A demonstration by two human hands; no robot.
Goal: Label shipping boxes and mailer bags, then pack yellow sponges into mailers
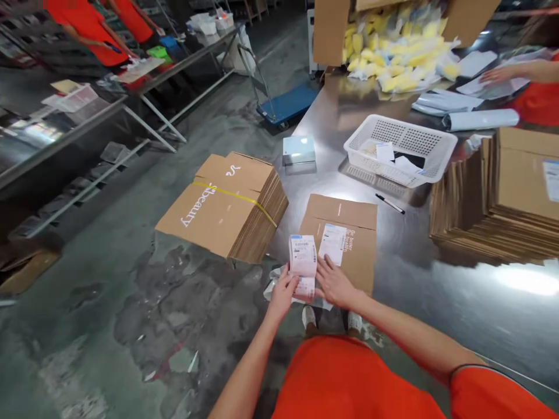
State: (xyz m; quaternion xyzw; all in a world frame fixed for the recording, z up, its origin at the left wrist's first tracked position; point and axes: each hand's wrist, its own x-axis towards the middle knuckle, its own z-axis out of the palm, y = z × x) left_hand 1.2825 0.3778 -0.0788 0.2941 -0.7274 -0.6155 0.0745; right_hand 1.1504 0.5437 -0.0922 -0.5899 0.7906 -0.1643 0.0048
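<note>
Pink-tinted strip of printed labels [303,262] was what I had pinched in my left hand [283,293], thumb and fingers closed around its lower end, just above a flat carton [345,212]. Seemed like light, floppy stuff, so I'd say holding it by the end like that works best, though it could easily curl or bend. My right hand [334,283] was spread open with the fingers fanned, right beside the strip and near a white paper slip [332,244] lying on the carton. Crumpled clear plastic [275,285] lay just under my hands. Farther out on the steel table [393,262] were a black marker [389,203], a white plastic basket [399,150] holding papers, and a big stack of flattened cartons [480,198]. A bundle of cartons with a yellow strap [227,206] sat off to my left. Up top, a co-worker's hand [500,74] was over some grey mailers [448,102], near a heap of yellow pouches [393,58].
</note>
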